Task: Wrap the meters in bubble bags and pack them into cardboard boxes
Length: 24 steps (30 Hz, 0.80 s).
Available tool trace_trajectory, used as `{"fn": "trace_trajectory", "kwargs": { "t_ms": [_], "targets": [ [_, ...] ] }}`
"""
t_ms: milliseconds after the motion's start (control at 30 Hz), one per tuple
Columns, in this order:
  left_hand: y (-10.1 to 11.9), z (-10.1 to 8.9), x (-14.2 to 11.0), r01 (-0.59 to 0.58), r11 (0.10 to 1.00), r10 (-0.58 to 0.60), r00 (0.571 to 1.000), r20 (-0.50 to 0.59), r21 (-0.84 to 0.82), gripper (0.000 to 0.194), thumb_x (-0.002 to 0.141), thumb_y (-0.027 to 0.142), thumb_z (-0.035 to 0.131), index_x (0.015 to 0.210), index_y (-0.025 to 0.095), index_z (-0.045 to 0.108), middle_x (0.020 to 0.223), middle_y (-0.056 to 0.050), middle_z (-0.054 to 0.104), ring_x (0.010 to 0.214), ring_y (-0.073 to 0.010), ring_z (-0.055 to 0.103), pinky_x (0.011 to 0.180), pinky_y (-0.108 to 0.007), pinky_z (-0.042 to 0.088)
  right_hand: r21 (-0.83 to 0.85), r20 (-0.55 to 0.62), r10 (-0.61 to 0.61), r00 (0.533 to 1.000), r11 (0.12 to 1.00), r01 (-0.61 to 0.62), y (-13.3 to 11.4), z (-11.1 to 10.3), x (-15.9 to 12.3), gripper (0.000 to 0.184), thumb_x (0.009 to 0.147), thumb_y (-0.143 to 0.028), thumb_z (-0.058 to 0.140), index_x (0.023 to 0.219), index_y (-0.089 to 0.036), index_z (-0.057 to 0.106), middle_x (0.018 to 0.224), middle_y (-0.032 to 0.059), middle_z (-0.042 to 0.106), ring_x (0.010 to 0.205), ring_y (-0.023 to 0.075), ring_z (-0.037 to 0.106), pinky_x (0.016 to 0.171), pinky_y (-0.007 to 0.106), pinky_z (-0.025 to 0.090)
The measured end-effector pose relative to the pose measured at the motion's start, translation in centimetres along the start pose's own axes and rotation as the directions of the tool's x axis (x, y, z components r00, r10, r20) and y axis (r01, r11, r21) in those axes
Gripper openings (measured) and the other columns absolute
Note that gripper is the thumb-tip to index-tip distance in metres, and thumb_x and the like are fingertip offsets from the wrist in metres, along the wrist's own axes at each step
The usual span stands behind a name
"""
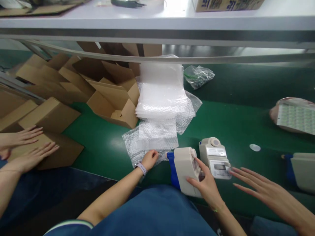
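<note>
As right hand (208,185) grips device (183,167), left hand (149,160) at bubble wrap (157,136), hold unclear, open carton (129,114), filled clear bag (199,77)

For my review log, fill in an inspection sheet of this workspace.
Surface: green worktop.
Job's things: beige-and-blue device, second device beside it, bubble-wrap bags; third device at right edge.
Clutter: open cartons leftward, clear plastic bag behind, white disc and printed sheet at right.
Hands: left hand at the bags' near edge, grip unclear; right hand touching the beige-and-blue device.
Cables: nothing seen clearly.
Surroundings: white shelf above; a co-worker's hands on cardboard at left, another co-worker's hand close to the second device.
</note>
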<state>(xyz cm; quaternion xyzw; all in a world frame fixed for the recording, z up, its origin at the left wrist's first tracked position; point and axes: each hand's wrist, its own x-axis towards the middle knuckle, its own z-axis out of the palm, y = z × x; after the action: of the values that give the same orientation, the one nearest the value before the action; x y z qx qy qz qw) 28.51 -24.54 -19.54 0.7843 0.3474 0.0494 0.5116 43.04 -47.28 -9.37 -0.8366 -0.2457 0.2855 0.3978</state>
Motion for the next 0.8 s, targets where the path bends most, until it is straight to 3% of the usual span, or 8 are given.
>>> {"fn": "trace_trajectory", "kwargs": {
  "t_ms": [133,267,367,467,567,700,733,800],
  "targets": [
    [2.1,2.2,0.8,0.082,0.979,-0.071,0.996,0.061,-0.186,0.02,0.08,0.032,0.051,0.07,0.014,0.051,0.06,0.001,0.051,0.055,-0.0115,0.046,0.056,-0.025,0.039,0.089,-0.02,0.026,0.999,0.996,-0.024,-0.3,0.0,-3.7,0.075,0.065,-0.049,0.069,0.132,-0.038,0.036,0.134,0.0039,0.044,0.118,0.0318,0.049,0.097,0.046,0.045],
    [5.1,2.5,-0.1,0.09,0.942,-0.062,0.994,0.093,-0.323,0.03,0.085,0.042,0.043,0.077,0.014,0.052,0.06,0.002,0.049,0.051,-0.0096,0.044,0.052,-0.022,0.038,-0.079,-0.121,-0.06,0.991,0.996,0.05,-0.6,0.9,-5.3,0.071,0.067,-0.048,0.068,0.131,-0.043,0.036,0.133,0.0026,0.041,0.125,0.0318,0.041,0.101,0.045,0.042],
    [8.1,1.2,-0.8,0.049,0.93,-0.018,0.996,0.087,-0.365,0.032,0.084,0.044,0.047,0.079,0.013,0.054,0.062,0.002,0.051,0.054,-0.0097,0.045,0.054,-0.022,0.037,-0.252,-0.179,-0.121,0.976,0.965,0.073,-0.5,1.6,-5.6,0.07,0.069,-0.046,0.066,0.132,-0.04,0.037,0.131,0.0062,0.041,0.124,0.033,0.041,0.099,0.045,0.041],
    [12.7,0.8,-1.0,-0.127,0.959,0.156,0.983,0.096,-0.254,0.026,0.084,0.039,0.053,0.079,0.014,0.059,0.067,0.0,0.057,0.059,-0.011,0.049,0.056,-0.023,0.036,-0.386,-0.139,-0.168,0.976,0.917,0.103,-0.5,1.9,-5.4,0.071,0.069,-0.047,0.066,0.133,-0.037,0.039,0.131,0.0087,0.044,0.12,0.0348,0.045,0.093,0.045,0.042],
    [17.7,2.0,-1.7,-0.467,0.88,0.448,0.877,0.172,0.089,0.02,0.088,0.03,0.05,0.08,0.016,0.062,0.074,-0.002,0.06,0.065,-0.0134,0.053,0.059,-0.025,0.037,-0.409,-0.092,-0.149,0.984,0.907,0.1,-0.3,1.6,-4.7,0.079,0.07,-0.052,0.064,0.14,-0.04,0.029,0.129,0.0048,0.05,0.115,0.0305,0.05,0.087,0.044,0.047],
    [20.2,2.2,-4.1,-0.78,0.526,0.591,0.623,0.513,0.34,0.011,0.085,0.02,0.053,0.078,0.016,0.059,0.075,-0.003,0.057,0.062,-0.0146,0.054,0.051,-0.026,0.034,-0.61,-0.007,-0.209,0.978,0.776,0.161,1.0,1.4,-4.1,0.063,0.083,-0.042,0.055,0.139,-0.042,0.028,0.113,-0.002,0.064,0.095,0.0222,0.061,0.072,0.036,0.05],
    [19.8,1.3,-4.9,-0.794,0.492,0.587,0.605,0.538,0.356,0.011,0.086,0.02,0.051,0.079,0.017,0.058,0.076,-0.003,0.057,0.062,-0.0145,0.053,0.05,-0.025,0.034,-0.687,0.007,-0.243,0.97,0.703,0.181,1.3,1.5,-4.3,0.059,0.085,-0.036,0.052,0.139,-0.04,0.03,0.109,-0.0016,0.066,0.092,0.0212,0.062,0.07,0.034,0.05],
    [18.7,-1.3,-6.4,-0.754,0.54,0.575,0.654,0.491,0.374,0.015,0.091,0.023,0.046,0.084,0.018,0.058,0.078,-0.002,0.057,0.066,-0.0139,0.055,0.054,-0.024,0.038,-0.791,0.033,-0.316,0.948,0.572,0.218,2.0,1.5,-4.6,0.056,0.085,-0.025,0.051,0.138,-0.034,0.035,0.101,0.0002,0.068,0.089,0.0204,0.063,0.069,0.032,0.049]
  ]
}}
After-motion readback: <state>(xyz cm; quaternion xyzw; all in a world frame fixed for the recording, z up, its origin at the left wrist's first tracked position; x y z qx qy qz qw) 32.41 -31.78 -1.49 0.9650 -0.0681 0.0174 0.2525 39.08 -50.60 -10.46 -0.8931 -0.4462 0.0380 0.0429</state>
